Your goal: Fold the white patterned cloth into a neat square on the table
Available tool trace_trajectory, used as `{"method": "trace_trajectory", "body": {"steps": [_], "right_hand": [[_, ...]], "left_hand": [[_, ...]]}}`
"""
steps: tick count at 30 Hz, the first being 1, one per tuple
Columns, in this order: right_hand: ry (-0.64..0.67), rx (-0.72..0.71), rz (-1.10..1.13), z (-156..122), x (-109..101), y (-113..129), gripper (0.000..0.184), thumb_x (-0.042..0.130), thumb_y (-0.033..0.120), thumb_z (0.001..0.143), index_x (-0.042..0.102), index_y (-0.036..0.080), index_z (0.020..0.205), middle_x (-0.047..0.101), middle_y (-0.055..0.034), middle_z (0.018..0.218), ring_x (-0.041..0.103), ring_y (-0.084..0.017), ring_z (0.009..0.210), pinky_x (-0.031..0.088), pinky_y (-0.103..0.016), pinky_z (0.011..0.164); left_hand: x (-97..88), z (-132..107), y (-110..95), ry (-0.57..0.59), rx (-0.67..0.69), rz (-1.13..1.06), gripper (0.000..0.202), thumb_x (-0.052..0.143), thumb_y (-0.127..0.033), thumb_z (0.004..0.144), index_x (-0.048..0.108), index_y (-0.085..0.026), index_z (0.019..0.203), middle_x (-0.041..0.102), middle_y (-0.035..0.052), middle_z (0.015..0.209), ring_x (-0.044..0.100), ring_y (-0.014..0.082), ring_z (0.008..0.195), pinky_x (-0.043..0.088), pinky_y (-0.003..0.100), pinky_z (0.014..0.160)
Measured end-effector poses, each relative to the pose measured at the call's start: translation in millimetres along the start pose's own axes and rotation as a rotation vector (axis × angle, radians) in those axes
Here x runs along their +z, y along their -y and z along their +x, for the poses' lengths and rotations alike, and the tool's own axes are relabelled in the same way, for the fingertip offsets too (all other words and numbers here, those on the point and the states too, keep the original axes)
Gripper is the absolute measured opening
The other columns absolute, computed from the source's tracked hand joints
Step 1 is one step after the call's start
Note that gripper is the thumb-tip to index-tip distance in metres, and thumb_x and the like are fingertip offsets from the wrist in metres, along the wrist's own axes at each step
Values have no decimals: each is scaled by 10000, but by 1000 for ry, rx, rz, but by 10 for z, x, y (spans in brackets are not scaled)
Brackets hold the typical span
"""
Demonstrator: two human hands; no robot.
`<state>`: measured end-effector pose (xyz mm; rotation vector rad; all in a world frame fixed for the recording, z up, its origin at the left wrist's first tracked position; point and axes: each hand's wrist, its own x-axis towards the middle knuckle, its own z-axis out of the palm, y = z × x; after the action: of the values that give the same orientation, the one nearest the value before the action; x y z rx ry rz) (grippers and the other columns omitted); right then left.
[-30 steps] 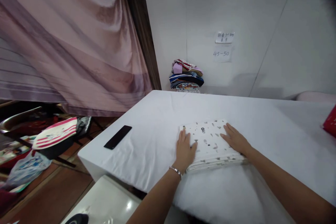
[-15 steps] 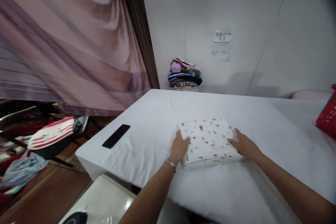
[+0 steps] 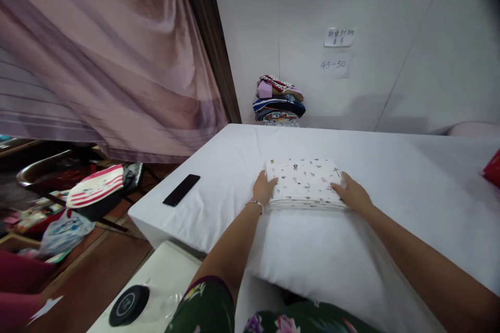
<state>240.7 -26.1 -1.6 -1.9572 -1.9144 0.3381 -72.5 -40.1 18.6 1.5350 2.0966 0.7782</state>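
A folded white cloth (image 3: 303,181) printed with small grey motifs lies flat on the white-covered table (image 3: 222,187), its layers showing along the near edge. My left hand (image 3: 264,187) grips its left side, thumb on top and the other fingers around the edge. At the opposite side, my right hand (image 3: 353,192) holds the cloth in the same way. Some fingertips of both hands are hidden behind the cloth's edges. A bracelet (image 3: 257,204) circles my left wrist.
A black phone (image 3: 182,190) lies toward the table's left edge. Folded fabrics (image 3: 279,101) are piled beyond the far edge, against the wall. A pale stool or cabinet (image 3: 164,265) carries a round black object (image 3: 129,305). Something red (image 3: 492,169) sits at the far right.
Both hands have shifted the folded cloth away from the near edge and slightly left, and its front edge now lies straighter. The view has moved too; a green floral sleeve now shows.
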Motion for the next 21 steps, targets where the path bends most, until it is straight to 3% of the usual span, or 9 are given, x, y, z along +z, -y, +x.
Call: {"method": "trace_trajectory", "body": {"steps": [3, 6, 9, 11, 21], "right_hand": [[-37, -27, 13, -105, -82, -39, 700, 335, 575, 842, 360, 116, 1370, 545, -186, 1245, 556, -321, 1073, 469, -441, 835], [-157, -248, 10, -275, -162, -9, 556, 337, 498, 874, 459, 160, 1298, 521, -140, 1280, 487, -298, 1156, 428, -434, 918], [-133, -558, 63, -430, -183, 85, 391, 358, 430, 897, 577, 232, 1154, 616, -75, 1149, 519, -252, 1105, 422, -415, 936], [-69, -681, 90, -489, -155, 152, 334, 378, 405, 904, 616, 250, 1078, 657, -54, 1057, 561, -236, 1026, 447, -414, 899], [-41, -674, 105, -517, -60, 245, 304, 389, 341, 908, 674, 242, 944, 673, -51, 994, 581, -229, 956, 483, -399, 826]], "left_hand": [[-51, -182, 67, -95, 142, -23, 513, 551, -387, 822, 449, -129, 1253, 507, 143, 1259, 517, 227, 1111, 409, 323, 910], [-90, -422, 83, -171, 411, -11, 337, 547, -331, 838, 559, -176, 1138, 545, 87, 1191, 498, 201, 1106, 391, 331, 945], [-64, -626, 58, -83, 655, 40, 227, 570, -314, 834, 627, -220, 1032, 599, 47, 1074, 516, 190, 1035, 393, 347, 926], [-30, -696, 34, -2, 743, 90, 189, 569, -306, 839, 647, -234, 995, 618, 35, 1011, 531, 183, 969, 404, 346, 881], [-6, -643, -42, 102, 705, 114, 171, 513, -271, 868, 664, -222, 932, 622, 27, 908, 531, 170, 870, 404, 318, 806]]}}
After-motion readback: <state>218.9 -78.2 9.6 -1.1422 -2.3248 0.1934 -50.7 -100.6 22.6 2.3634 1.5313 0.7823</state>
